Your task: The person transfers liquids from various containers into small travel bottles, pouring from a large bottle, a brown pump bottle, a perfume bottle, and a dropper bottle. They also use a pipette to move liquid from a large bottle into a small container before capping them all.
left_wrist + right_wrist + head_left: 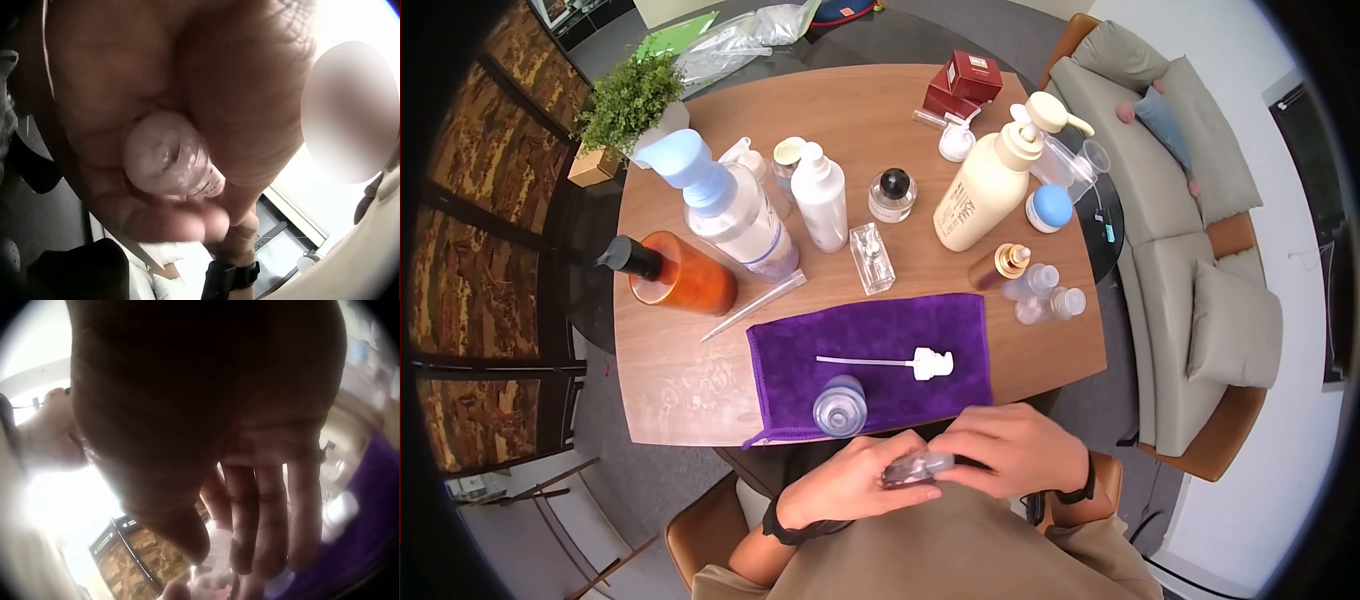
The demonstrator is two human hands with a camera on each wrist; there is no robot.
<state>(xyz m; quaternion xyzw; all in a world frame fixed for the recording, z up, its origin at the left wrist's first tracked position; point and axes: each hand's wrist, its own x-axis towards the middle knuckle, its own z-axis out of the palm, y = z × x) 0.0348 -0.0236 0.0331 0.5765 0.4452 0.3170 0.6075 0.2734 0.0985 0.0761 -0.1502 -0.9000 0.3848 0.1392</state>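
Note:
My left hand (855,480) grips a small clear bottle (908,470), its fingers wrapped round the body. In the left wrist view the rounded base of the bottle (164,153) faces the camera from the palm. From the other side my right hand (1010,455) pinches the bottle's frosted cap (940,461) between thumb and fingers. Both hands are over my lap, just off the table's near edge. Beyond them, on a purple towel (800,350), lies a white pump head (930,363) with a long tube. A clear bluish bottle (840,408) without a pump stands at the towel's near edge.
An orange pump bottle (685,275), a blue-topped pump bottle (740,225) and a cream pump bottle (985,190) stand on the wooden table (670,390). Small clear bottles (1040,300) stand right of the towel; tweezers (755,305) lie left. Red boxes (963,85) sit farther back.

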